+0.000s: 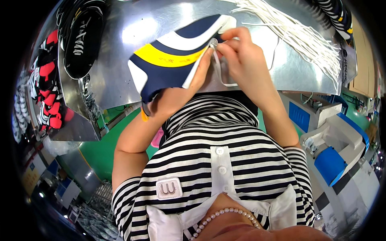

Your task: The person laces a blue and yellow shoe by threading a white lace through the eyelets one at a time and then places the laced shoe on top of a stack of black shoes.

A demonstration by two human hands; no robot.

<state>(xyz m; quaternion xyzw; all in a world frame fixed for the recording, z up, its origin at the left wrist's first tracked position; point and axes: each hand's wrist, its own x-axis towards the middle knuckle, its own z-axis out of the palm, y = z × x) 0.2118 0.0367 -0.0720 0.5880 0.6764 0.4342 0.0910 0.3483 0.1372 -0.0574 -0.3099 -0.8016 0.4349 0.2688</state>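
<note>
My left hand [177, 94] grips a navy, white and yellow shoe upper [173, 52] from below, its thumb lying along the white edge. My right hand [241, 56] pinches a white lace [220, 74] at the upper's top edge, next to a small eyelet. The lace hangs in a loop beneath my right hand. Both hands are held over the edge of a shiny metal table [120, 80]. My black-and-white striped shirt fills the lower middle of the view.
A bundle of white laces [297, 32] lies on the table at the upper right. Black shoe uppers [82, 36] and red-and-black ones [48, 80] are stacked at the left. A blue-and-white machine [333, 148] stands at the right, over a green floor [100, 148].
</note>
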